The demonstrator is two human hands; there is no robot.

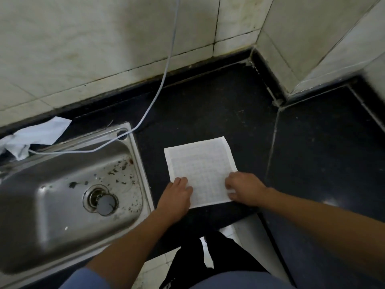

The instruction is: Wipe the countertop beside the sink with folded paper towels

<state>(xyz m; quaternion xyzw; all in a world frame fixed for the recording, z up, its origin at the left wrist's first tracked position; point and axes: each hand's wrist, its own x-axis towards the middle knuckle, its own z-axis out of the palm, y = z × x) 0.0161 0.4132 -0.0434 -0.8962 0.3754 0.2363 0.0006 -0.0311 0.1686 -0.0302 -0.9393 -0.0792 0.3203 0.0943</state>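
**Q:** What does the sink hold?
**A:** The sink (52,195), left of the hands, holds a grey plug (106,204) seated in the drain. Dark specks (123,167) are scattered over the basin floor. A pale cable (164,80) hangs from above and crosses the sink's rear rim.

**Q:** Where is the towel, and how are the hands set?
**A:** The towel (201,170) lies flat on the black counter (208,111), just right of the sink rim and not touching it. The left hand (177,197) rests on the near left corner, fingers fairly straight and pressing down. The right hand (243,188) covers the near right corner with fingers bent onto the sheet. Whether they pinch the edge cannot be told.

**Q:** What edges and open room are there?
**A:** The towel's near edge lies close to the counter's front edge. Bare counter runs beyond the towel to the tiled wall (83,49), and right to a seam (273,142), past which a second slab continues. Crumpled white paper (39,134) lies behind the sink, far left.
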